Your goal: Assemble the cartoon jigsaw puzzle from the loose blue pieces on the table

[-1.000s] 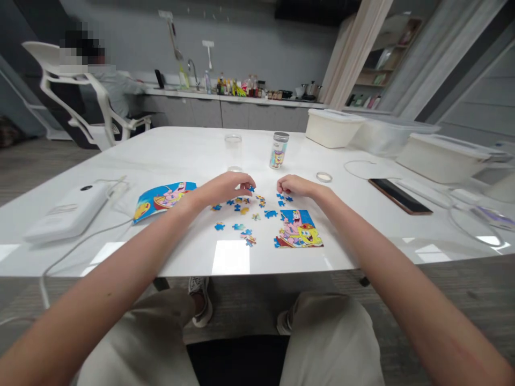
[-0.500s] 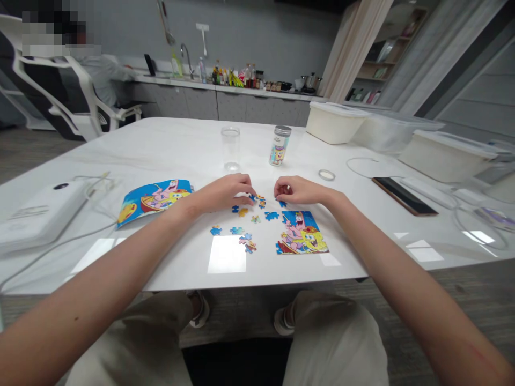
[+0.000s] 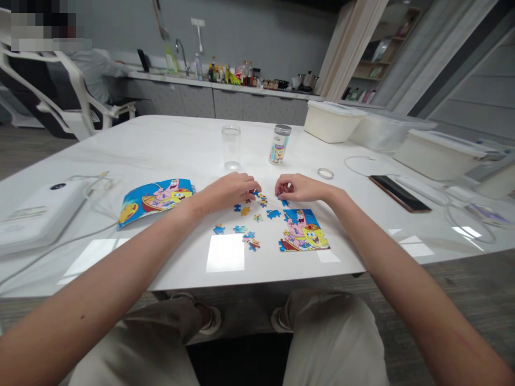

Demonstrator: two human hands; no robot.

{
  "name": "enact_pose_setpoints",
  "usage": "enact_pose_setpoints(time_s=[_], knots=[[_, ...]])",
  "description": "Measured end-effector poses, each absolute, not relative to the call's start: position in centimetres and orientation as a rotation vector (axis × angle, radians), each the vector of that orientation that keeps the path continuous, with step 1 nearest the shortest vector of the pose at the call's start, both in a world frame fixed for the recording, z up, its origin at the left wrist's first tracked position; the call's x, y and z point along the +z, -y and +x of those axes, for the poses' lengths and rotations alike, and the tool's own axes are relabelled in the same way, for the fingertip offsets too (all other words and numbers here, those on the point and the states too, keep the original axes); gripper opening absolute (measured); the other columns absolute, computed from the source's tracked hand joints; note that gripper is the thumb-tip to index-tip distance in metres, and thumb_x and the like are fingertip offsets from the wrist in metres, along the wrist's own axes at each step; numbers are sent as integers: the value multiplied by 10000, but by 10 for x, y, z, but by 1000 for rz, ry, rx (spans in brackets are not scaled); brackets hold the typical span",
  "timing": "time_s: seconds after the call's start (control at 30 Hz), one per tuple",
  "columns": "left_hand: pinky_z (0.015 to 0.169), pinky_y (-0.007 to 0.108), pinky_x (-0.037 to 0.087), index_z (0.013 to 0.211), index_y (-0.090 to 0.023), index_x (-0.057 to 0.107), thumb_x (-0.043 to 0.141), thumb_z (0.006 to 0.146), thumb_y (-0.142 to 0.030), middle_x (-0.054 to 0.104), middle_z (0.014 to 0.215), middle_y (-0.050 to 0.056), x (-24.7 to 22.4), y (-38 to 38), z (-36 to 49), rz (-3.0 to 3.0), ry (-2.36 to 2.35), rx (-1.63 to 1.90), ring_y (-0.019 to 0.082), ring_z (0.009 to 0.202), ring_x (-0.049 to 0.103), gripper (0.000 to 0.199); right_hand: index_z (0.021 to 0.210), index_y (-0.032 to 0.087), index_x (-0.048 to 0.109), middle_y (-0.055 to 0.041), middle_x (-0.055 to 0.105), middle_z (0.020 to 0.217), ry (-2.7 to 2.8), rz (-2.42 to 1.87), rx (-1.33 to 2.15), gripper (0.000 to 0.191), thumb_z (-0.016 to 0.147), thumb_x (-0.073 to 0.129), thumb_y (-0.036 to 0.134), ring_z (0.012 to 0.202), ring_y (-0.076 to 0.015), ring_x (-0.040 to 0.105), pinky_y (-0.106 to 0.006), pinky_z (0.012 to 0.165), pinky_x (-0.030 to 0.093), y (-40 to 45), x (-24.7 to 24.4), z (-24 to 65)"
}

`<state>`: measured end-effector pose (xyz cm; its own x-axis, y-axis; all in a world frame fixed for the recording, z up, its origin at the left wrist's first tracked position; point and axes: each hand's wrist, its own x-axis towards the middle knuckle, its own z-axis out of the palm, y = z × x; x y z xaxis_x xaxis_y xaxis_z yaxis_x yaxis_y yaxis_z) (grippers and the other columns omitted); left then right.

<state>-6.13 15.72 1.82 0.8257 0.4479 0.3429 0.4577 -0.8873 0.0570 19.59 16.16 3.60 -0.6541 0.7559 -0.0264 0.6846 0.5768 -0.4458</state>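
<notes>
My left hand [image 3: 232,190] is bent low over the table with its fingers closed at a small blue jigsaw piece [image 3: 256,193]. My right hand [image 3: 300,187] is pinched, its fingertips on another blue jigsaw piece [image 3: 285,202]; its palm hides part of that grip. Loose jigsaw pieces lie between and in front of the hands, among them an orange piece [image 3: 245,211] and a wide blue piece [image 3: 274,214]. Nearer the table edge, the partly joined cartoon jigsaw [image 3: 308,231] lies flat below my right hand. A curled picture sheet [image 3: 156,199] with the same cartoon is beside my left forearm.
Behind the hands stand a clear jar [image 3: 231,147] and a printed canister [image 3: 280,145]. A ring-shaped lid [image 3: 325,173] and a phone [image 3: 398,193] lie right. Storage boxes [image 3: 333,122] line the back right; a white device [image 3: 40,212] with cables sits left. A person sits beyond.
The view has shifted slightly. Both hands stay at nearly the same spots, with only small finger movements at the pieces. The joined jigsaw and the loose pieces keep their arrangement.
</notes>
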Motion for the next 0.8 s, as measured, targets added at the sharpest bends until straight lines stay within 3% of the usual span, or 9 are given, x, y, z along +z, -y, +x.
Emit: enact_pose_setpoints(time_s=[0.37, 0.63, 0.8], knots=[[711, 279, 399, 942, -167, 639, 618, 861, -404, 653, 863, 60, 19, -152, -58, -3025, 776, -647, 166, 777, 572, 252, 909, 158, 661, -54, 633, 851, 2666, -1112, 549, 176, 801, 581, 271, 733, -147, 541, -282, 690, 430, -155, 35, 187], [771, 297, 415, 1030, -175, 660, 531, 920, -321, 659, 900, 74, 17, -155, -59, -3022, 745, -640, 175, 834, 589, 224, 925, 181, 685, -51, 639, 894, 2687, -1099, 536, 183, 787, 610, 275, 759, -152, 554, -284, 717, 440, -156, 36, 187], [781, 301, 421, 1011, -181, 689, 536, 915, -363, 656, 909, 79, 17, -155, -60, -3045, 749, -626, 175, 831, 590, 256, 959, 183, 681, -61, 639, 929, 2714, -1098, 456, 210, 843, 552, 301, 811, -164, 560, -294, 741, 437, -158, 36, 192]])
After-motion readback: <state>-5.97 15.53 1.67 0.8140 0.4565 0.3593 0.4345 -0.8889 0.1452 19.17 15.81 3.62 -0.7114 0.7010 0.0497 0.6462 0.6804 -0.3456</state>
